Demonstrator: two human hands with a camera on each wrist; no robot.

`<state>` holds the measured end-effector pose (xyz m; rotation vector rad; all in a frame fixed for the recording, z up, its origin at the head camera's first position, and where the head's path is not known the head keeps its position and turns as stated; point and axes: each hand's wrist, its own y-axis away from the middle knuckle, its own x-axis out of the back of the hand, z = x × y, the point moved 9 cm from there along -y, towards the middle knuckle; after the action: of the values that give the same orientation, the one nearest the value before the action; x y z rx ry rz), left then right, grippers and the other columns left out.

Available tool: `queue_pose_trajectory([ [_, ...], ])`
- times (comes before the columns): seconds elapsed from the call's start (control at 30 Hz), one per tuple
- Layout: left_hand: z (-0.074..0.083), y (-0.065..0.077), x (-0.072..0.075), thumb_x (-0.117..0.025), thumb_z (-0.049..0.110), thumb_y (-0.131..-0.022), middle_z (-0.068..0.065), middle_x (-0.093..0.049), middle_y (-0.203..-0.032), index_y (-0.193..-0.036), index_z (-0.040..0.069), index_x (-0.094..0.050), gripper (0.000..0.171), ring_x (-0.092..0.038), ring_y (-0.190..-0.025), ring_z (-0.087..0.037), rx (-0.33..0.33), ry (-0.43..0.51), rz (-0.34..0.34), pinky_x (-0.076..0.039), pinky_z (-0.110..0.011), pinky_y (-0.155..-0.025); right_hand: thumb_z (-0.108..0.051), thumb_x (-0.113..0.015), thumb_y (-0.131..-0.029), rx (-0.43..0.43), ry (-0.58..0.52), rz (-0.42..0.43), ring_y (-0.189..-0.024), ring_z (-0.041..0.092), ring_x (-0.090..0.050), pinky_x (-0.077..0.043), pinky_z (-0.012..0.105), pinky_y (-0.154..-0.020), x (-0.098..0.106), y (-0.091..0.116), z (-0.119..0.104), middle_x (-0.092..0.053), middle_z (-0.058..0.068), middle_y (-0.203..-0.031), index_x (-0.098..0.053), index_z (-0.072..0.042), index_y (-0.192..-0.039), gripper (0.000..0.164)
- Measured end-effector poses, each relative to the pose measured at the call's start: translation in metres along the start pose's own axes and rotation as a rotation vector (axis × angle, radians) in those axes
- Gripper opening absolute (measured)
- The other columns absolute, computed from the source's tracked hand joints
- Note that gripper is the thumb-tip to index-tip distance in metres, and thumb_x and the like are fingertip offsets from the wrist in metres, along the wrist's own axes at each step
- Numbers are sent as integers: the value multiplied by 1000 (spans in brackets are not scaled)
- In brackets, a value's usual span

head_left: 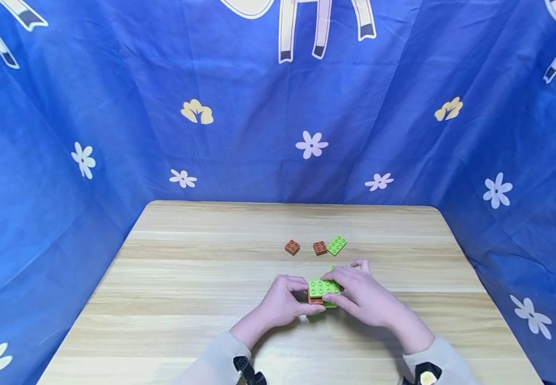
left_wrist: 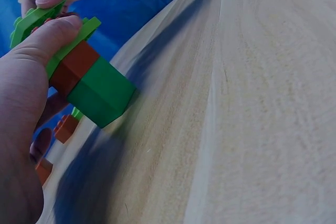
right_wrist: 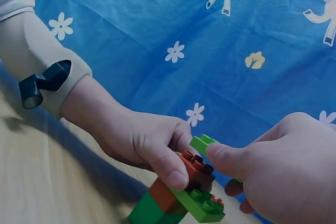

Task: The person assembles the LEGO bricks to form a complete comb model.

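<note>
My left hand [head_left: 280, 302] grips a stack of toy building bricks, its thumb along the near side. At the bottom of the stack is a dark green brick [left_wrist: 102, 93], with a brown brick [left_wrist: 75, 68] on it. Above these lie a light green plate [right_wrist: 202, 209] and another brown brick [right_wrist: 197, 167] with its studs up. Over the top, my right hand [head_left: 371, 299] pinches a second light green plate [right_wrist: 200, 143] between thumb and fingers. This studded plate sits tilted, close over the upper brown brick, and partly covers the stack in the head view.
Beyond the hands on the wooden table [head_left: 186, 278] lie a brown brick [head_left: 292, 247], a second brown brick [head_left: 320, 247] and a light green eight-stud plate [head_left: 337, 245]. A blue patterned cloth [head_left: 258, 133] hangs around the table's back and sides.
</note>
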<state>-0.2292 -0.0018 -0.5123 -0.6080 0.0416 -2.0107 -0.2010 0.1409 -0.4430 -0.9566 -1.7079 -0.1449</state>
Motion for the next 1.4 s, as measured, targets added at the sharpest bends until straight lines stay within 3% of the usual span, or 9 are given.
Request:
queue_pose_trajectory([
  [0.43, -2, 1, 0, -98, 30, -76, 21, -74, -84, -103, 24, -86, 30, -66, -76, -8, 16, -5, 0, -48, -31, -84, -37, -71, -102, 20, -6, -3, -100, 3, -62, -28, 49, -96, -6, 3, -4, -65, -20, -110, -68, -18, -124, 29],
  [0.87, -2, 1, 2, -98, 32, -76, 26, -73, -87, -104, 24, -86, 31, -64, -79, -5, 11, -73, 16, -43, -32, -83, -36, -72, -102, 35, -2, -3, -94, -2, -58, -30, 51, -96, -8, 4, -6, -61, -22, -105, -67, -20, -123, 26],
  [1.2, 0, 1, 2, -99, 29, -75, 25, -73, -87, -102, 23, -86, 30, -64, -78, -3, -36, -78, 34, -44, -31, -82, -39, -73, -101, 30, 53, 15, -86, 0, -55, -28, 45, -95, -5, 5, -7, -60, -21, -103, -69, -21, -122, 28],
  [1.4, -1, 1, 0, -98, 26, -77, 22, -74, -88, -104, 20, -86, 31, -68, -80, -5, -32, -31, 22, -50, -30, -84, -42, -72, -101, 30, 86, 22, -85, 1, -55, -30, 44, -94, -5, 5, -7, -61, -19, -103, -71, -21, -121, 29],
])
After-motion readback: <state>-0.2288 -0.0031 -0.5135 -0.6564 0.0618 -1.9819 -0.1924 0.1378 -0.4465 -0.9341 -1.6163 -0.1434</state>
